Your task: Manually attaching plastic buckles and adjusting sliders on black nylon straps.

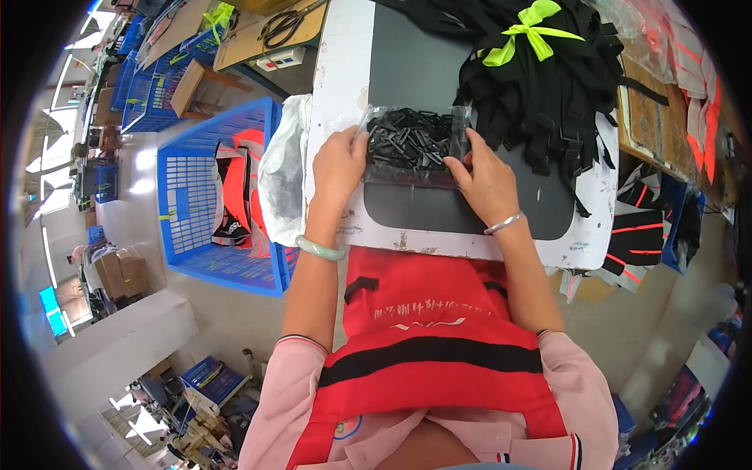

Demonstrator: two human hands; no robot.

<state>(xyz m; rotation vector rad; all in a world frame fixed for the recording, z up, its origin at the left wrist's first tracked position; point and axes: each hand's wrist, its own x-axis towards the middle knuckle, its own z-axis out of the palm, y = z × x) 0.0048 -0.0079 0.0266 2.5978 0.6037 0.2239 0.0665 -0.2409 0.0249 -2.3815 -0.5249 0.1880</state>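
A clear plastic bag (384,175) full of small black plastic buckle-like pieces (410,138) lies on the dark mat (470,211) of the white table (337,74). My left hand (339,166) pinches the bag's left edge between thumb and fingers. At the opposite edge, my right hand (487,182) grips the plastic, its thumb near the black pieces. Right beyond that hand sits a heap of black straps (540,102) with buckles. A bright yellow-green strip (536,33) is tied around the heap in a knot.
Left of the table stands a blue plastic crate (188,211) with orange and black pieces in it. A white sack (283,164) is wedged between crate and table. On the right, a wooden table (654,117) stands close, with orange-edged grey pieces (697,94) hanging there.
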